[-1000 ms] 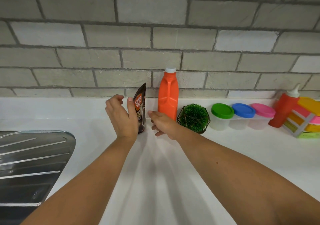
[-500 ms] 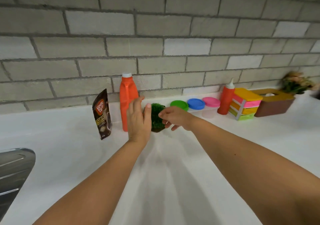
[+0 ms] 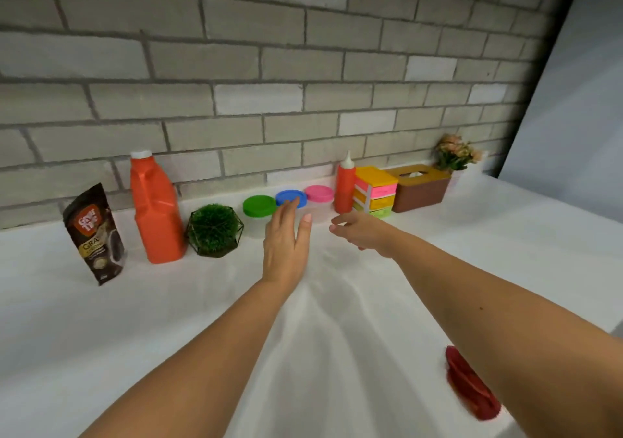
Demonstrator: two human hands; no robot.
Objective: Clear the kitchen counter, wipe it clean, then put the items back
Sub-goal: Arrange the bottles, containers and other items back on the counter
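Now left hand and right hand, grip apart, before lidded tubs

Pouch label: the one readable print, well to the left of the left hand

The pouch stands upright, with the bottle and the plant between it and the left hand, which holds nothing. Near the pouch's top an orange-red badge carries two lines of white lettering, too blurred to be sure of; the second line looks like "Time". Under the badge a gold band shows the large pale letters "GRA"; the rest of that word cannot be made out. A line of smaller print sits just beneath, and finer print lower down the pouch, both too small to read.
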